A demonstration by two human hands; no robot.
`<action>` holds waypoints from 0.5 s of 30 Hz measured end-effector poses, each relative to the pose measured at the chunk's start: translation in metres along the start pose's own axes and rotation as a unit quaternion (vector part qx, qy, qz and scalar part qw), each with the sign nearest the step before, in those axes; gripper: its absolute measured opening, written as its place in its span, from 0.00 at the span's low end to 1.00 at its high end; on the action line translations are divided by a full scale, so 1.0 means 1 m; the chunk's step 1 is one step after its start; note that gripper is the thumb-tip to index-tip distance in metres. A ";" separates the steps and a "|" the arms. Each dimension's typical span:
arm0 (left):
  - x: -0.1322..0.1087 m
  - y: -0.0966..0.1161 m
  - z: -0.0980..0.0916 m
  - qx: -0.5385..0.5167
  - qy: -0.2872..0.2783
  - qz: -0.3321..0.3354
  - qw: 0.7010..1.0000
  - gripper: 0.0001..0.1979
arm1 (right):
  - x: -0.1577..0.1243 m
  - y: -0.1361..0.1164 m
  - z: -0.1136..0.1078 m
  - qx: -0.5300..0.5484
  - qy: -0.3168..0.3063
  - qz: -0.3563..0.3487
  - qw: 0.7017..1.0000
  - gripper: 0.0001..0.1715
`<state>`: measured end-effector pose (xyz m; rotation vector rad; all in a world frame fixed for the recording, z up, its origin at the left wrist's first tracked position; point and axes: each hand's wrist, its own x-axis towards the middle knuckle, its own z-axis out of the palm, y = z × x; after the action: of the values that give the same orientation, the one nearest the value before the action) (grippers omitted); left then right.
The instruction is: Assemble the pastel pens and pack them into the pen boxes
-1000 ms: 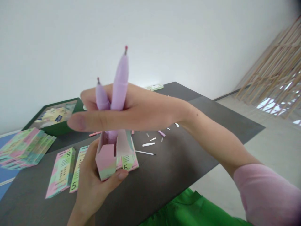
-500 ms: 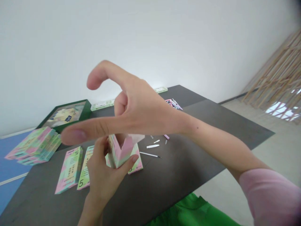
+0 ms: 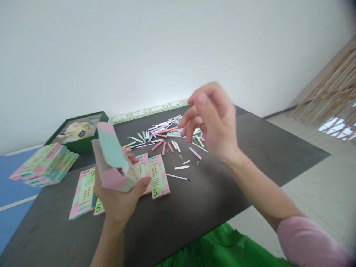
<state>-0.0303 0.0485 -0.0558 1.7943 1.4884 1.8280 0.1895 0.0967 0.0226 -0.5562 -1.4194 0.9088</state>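
Note:
My left hand [image 3: 119, 200] is wrapped around a small pastel cardboard box [image 3: 116, 178], held above the table with its end flap standing up. What the box contains is too hard to make out. Raised over the pens, my right hand [image 3: 214, 122] has bent fingers spread apart and nothing in them. Below it lies a pile of pen parts [image 3: 167, 129] in pink, white, purple and green. A white pen cap [image 3: 181, 167], a thin refill [image 3: 178, 177] and a purple pen barrel [image 3: 195, 153] lie nearer to me. Flat pastel boxes [image 3: 159, 176] marked 5 lie beside my left hand.
A stack of pastel boxes [image 3: 44, 163] sits at the table's left edge. Behind it is a dark green tray [image 3: 83, 142] holding plastic-wrapped items. Several white-green boxes [image 3: 158, 109] line the wall. The dark table [image 3: 211, 207] ends on the right above a pale floor.
My right hand has drawn back to the right, away from the box. My left hand has tilted the box to the left, so its raised flap shows. The pen pile is now uncovered.

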 end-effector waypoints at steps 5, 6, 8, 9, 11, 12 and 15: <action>0.016 -0.022 0.017 -0.156 0.059 -0.064 0.984 0.15 | -0.042 0.087 0.002 -0.096 -0.161 0.208 0.960 0.16; 0.019 -0.024 0.018 -0.166 0.062 -0.073 0.981 0.16 | -0.048 0.098 0.004 -0.116 -0.199 0.228 0.946 0.15; 0.024 -0.023 0.016 -0.180 0.057 -0.094 0.978 0.19 | -0.055 0.114 0.010 -0.123 -0.267 0.244 0.924 0.17; 0.026 -0.021 0.015 -0.185 0.053 -0.103 0.976 0.21 | -0.057 0.119 0.014 -0.104 -0.290 0.253 0.917 0.19; 0.027 -0.015 0.011 -0.196 0.034 -0.115 0.973 0.25 | -0.059 0.124 0.026 -0.025 -0.311 0.280 0.908 0.21; 0.026 -0.012 0.009 -0.204 0.027 -0.116 0.972 0.27 | -0.059 0.125 0.033 0.021 -0.308 0.293 0.905 0.22; 0.023 -0.007 0.003 -0.222 0.018 -0.093 0.971 0.32 | -0.055 0.120 0.048 0.096 -0.272 0.289 0.913 0.23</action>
<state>-0.0370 0.0703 -0.0466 1.3702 1.0975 1.9150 0.1233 0.1119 -0.1002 -0.6117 -1.6589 1.7649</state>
